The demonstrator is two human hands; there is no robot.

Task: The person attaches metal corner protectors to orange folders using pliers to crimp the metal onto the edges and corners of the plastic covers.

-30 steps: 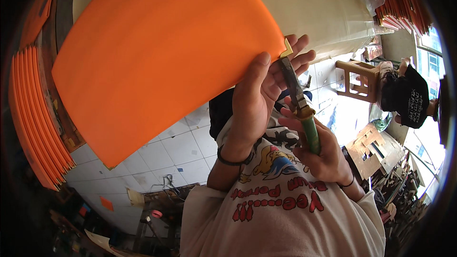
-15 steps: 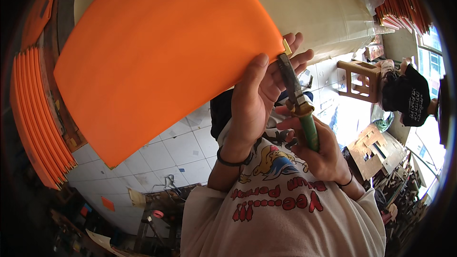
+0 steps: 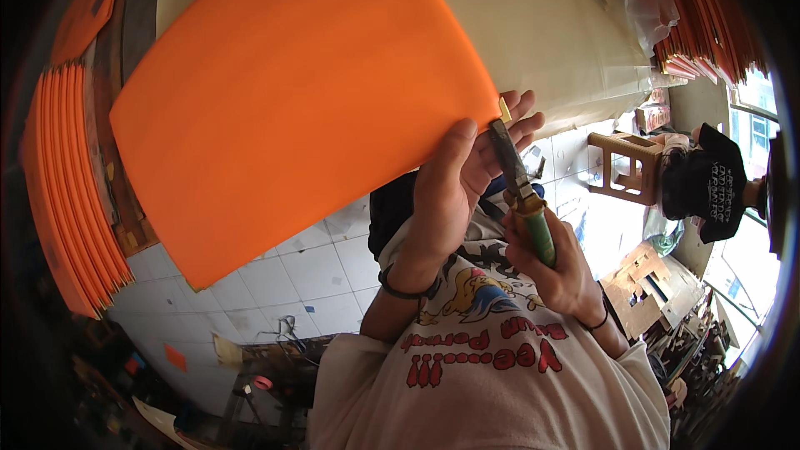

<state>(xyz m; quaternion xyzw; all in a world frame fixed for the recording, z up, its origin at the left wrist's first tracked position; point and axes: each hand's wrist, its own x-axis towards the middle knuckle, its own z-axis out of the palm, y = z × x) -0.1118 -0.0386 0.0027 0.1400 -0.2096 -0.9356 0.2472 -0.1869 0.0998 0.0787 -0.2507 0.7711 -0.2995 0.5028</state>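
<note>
A large flat orange cover [image 3: 300, 117], with small gold-coloured metal pieces on its corners, slants across the upper left and middle. My left hand [image 3: 454, 187] grips its near right corner, thumb on top and the other fingers underneath, their tips showing past the edge. Green-handled pliers [image 3: 518, 171] are in my right hand [image 3: 560, 262], whose fingers wrap round the handles. The tips of the pliers' jaws are at the gold-coloured corner piece [image 3: 504, 110]; whether they pinch it I cannot tell.
Stacked orange covers [image 3: 71, 192] stand at the left, and more [image 3: 696, 17] at the upper right. Behind my hands is a cream-coloured work surface [image 3: 533, 42]. On the right, another person [image 3: 717, 183] is beside a brown plastic stool [image 3: 625, 167]; scrap pieces [image 3: 696, 350] lie below.
My right hand's fingers, spread off the pliers before, are now closed round the handles. The cover, the pliers and my left hand have shifted slightly down in the view.
</note>
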